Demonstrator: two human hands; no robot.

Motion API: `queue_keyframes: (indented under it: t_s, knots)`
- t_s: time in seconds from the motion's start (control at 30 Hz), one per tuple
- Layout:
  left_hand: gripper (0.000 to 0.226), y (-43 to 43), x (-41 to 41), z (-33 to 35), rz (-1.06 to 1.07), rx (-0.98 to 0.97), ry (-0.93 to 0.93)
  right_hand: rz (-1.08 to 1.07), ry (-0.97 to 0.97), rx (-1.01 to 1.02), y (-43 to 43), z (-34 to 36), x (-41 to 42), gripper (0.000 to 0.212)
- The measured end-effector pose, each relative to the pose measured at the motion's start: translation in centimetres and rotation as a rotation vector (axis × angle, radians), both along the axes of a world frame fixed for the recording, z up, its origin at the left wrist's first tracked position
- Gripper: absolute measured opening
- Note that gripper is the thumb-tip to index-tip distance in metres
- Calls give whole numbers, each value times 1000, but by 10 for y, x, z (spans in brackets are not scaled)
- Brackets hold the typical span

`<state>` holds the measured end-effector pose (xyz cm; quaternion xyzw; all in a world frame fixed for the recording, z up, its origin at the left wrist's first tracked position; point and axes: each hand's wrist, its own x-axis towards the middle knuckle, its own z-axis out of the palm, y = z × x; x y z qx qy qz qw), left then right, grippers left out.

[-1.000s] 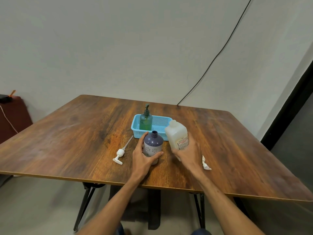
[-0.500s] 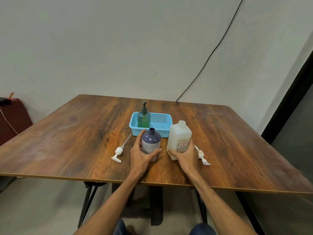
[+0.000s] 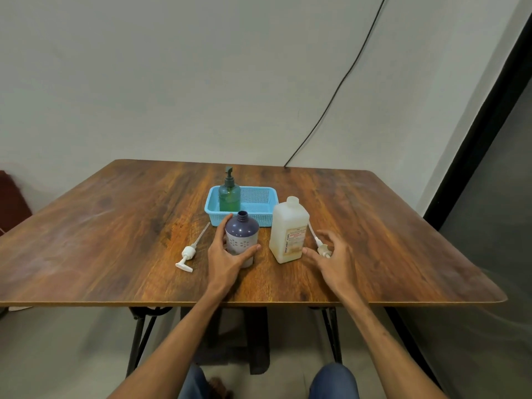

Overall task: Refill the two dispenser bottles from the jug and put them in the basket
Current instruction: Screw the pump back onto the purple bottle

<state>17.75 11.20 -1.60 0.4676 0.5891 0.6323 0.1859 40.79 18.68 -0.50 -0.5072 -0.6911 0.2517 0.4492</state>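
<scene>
Hands first, since they're nearest the front edge of the table (image 3: 86, 283): left hand (image 3: 227, 259) is wrapping around the purple bottle (image 3: 241, 239), thumb on one side and fingers on the other, holding it upright with its neck open. Right hand (image 3: 334, 260) is hanging loose with fingers spread, gripping nothing, sitting just beside the jug (image 3: 289, 230) and right over a white pump head (image 3: 324, 250) lying on the wood. I'm guessing that's the next grab, or maybe the other pump (image 3: 187, 253) lying left of the purple bottle. Can't tell which one fits, honestly.

Jug is standing upright, uncapped, a bit right of center. I can't see the fill level in the purple one, so I'm not calling the pour done.

Further back toward the middle, the green bottle (image 3: 229, 194) is already sitting in the blue basket (image 3: 259, 208) with its pump on, so I'm counting that half finished. Still left: pump onto the purple bottle, then into the basket.
</scene>
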Motion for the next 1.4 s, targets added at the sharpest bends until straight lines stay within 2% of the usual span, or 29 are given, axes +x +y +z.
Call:
queue_keyframes:
  t_s: [0.2, 0.43, 0.67, 1.13, 1.4]
  knots:
    - [99, -2, 2, 2, 2, 13, 14, -61, -31, 5, -1, -3, 13, 43]
    - [100, -1, 1, 1, -13, 19, 17, -121, -117, -48, 4, -15, 14, 51]
    - [98, -1, 2, 1, -18, 20, 22, -154, -132, -46, 7, -21, 12, 50]
    - [101, -2, 3, 2, -12, -8, 27, -157, -85, -40, 6, -25, 10, 46]
    - [116, -14, 1, 1, 28, -62, 24, -171, -44, 4, -12, -11, 5, 48]
